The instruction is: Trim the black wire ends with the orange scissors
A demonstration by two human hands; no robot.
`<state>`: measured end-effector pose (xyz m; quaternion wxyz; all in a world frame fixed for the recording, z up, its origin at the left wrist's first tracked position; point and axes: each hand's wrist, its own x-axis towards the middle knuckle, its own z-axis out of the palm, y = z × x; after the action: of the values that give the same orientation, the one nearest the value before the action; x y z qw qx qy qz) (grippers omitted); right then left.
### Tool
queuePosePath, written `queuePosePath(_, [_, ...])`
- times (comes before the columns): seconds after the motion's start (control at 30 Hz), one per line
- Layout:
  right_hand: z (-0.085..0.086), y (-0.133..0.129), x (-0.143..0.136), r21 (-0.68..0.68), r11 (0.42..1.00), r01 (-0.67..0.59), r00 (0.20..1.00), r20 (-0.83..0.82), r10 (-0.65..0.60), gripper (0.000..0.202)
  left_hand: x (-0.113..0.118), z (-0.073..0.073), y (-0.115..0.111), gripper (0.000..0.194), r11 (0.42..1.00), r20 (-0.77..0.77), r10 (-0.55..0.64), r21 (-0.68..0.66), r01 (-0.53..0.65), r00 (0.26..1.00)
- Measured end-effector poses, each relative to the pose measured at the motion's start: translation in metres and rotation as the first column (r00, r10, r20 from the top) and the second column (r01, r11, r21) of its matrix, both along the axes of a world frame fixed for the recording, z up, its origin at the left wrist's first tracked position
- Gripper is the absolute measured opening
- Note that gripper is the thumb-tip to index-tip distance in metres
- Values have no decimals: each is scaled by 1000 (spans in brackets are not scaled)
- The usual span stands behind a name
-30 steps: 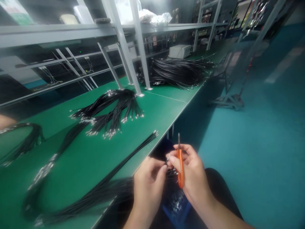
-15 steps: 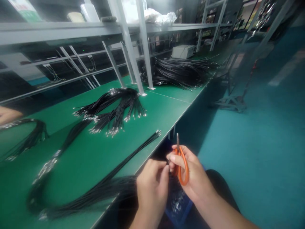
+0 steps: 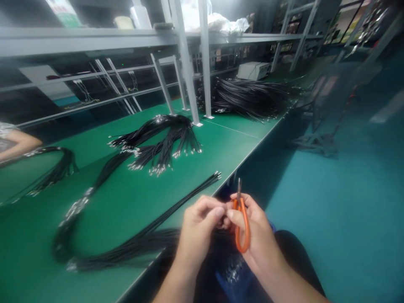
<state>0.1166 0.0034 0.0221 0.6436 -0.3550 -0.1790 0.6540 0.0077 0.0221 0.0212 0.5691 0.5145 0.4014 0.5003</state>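
My right hand (image 3: 257,227) holds a pair of orange-handled scissors (image 3: 243,229), tip pointing up and away from me. Its thumb and fingertips meet those of my left hand (image 3: 200,229), which is closed in a pinch. What lies between the fingertips is too small and hidden to make out. Just left of my hands, a bundle of black cables (image 3: 126,250) hangs over the table edge and runs behind my left hand. A thinner group of black cables (image 3: 189,195) with metal ends points toward the edge. Below my hands is a blue bin (image 3: 235,280) with small shiny pieces.
The green table (image 3: 126,210) carries more cable bundles: one fanned out (image 3: 167,141) in the middle and a large pile (image 3: 252,99) farther back. Shelf posts (image 3: 186,67) rise from it. At the far left, another person's arm (image 3: 20,143) rests near a cable loop (image 3: 59,168).
The view has swung slightly left, so the scene sits farther right. My left hand has risen and come closer against my right fingertips. The scissors remain in my right hand.
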Motion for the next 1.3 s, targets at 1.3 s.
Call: queuePosePath(1.3, [-9,10,1,137,990,29,988,146,-50,26,-16,-7,-3,14,997,-145,-5,-82,-8,989])
